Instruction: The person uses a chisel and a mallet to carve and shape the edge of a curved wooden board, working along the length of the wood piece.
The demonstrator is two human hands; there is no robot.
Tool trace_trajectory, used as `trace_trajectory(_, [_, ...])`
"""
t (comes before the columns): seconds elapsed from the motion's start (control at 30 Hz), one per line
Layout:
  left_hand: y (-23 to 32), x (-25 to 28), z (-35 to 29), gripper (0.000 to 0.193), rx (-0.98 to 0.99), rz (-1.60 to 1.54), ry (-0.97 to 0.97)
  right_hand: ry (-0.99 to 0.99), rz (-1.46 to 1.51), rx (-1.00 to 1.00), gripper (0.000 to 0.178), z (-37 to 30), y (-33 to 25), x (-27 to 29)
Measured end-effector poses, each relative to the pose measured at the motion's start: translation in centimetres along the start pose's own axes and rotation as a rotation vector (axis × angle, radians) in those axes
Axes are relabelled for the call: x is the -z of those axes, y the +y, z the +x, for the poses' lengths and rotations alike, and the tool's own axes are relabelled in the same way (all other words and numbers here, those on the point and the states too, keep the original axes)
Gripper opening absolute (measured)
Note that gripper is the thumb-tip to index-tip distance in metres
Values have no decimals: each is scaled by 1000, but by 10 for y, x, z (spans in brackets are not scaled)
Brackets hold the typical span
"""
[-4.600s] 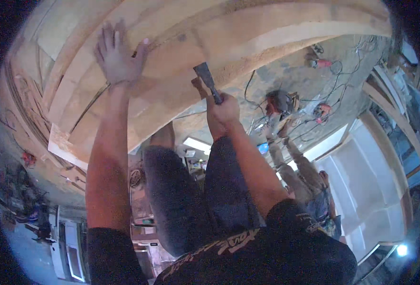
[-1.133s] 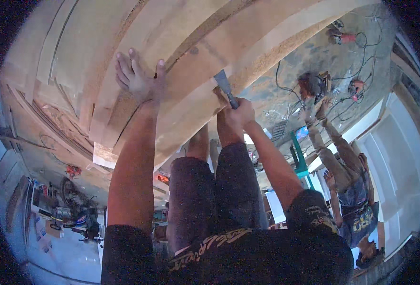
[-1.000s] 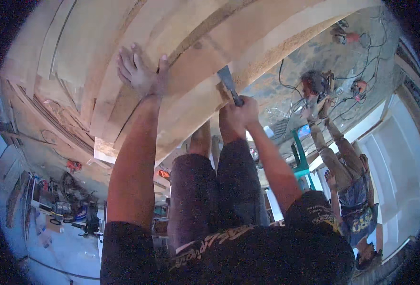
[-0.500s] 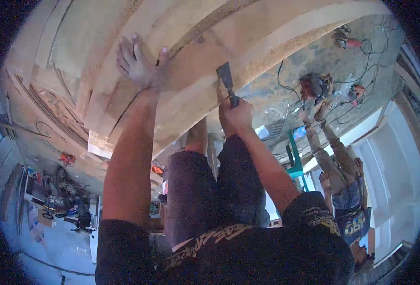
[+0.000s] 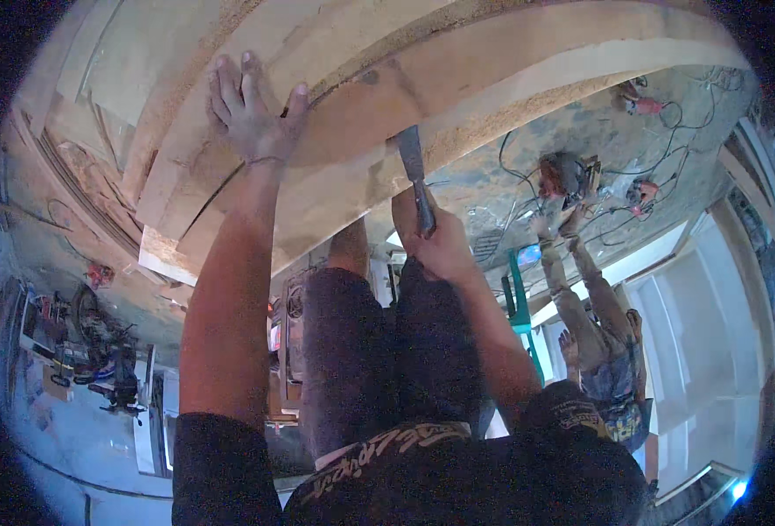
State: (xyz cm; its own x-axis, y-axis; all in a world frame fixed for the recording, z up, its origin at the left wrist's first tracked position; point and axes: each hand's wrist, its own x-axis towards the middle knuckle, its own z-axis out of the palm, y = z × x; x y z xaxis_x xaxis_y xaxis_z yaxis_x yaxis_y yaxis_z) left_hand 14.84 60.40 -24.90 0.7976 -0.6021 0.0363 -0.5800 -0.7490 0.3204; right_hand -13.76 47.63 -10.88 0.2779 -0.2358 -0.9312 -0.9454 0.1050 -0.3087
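1. The left hand [image 5: 251, 114] lies flat on the curved wooden workpiece [image 5: 492, 61], fingers spread and pressed against its upper band, near the piece's left end. It grips nothing; it looks to be steadying the wood.
2. The right hand [image 5: 435, 241] is closed in a fist around the dark handle of a chisel [image 5: 414, 171]. The flat blade points up and meets the lower edge of the workpiece, about midway along its curve.
3. The workpiece is built of stacked curved layers. Its lower face shows a rough, crumbly strip running rightward from the blade, while the broad face above looks smooth and pale.
4. Judging from this, the trimming is partway: the stretch left of the blade, toward the cut end [image 5: 164, 254], appears cleaner, and the rough strip to the right of the blade seems still to be dealt with. I cannot tell how deep the blade sits.
5. Below, on the floor to the right, power tools [image 5: 571, 175] with tangled cables [image 5: 510, 167] lie well apart from the workpiece.
6. Another person's arm [image 5: 580, 280] reaches toward those tools, clear of the chisel work.
7. More tools [image 5: 98, 342] lie on the floor at the far left.
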Motion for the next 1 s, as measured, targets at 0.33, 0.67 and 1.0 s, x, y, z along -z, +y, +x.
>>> trace_trajectory(0.33, [4, 4, 0, 90, 24, -59, 20, 63, -118, -38, 29, -31, -81, 23])
trace_trajectory(0.67, [4, 2, 1, 88, -27, -42, 47, 83, -317, -122, 26, -4, -62, 24])
trace_trajectory(1.0, [5, 3, -7, 78, -131, -53, 42, 182, -166, 107, 31, 54, 31, -19])
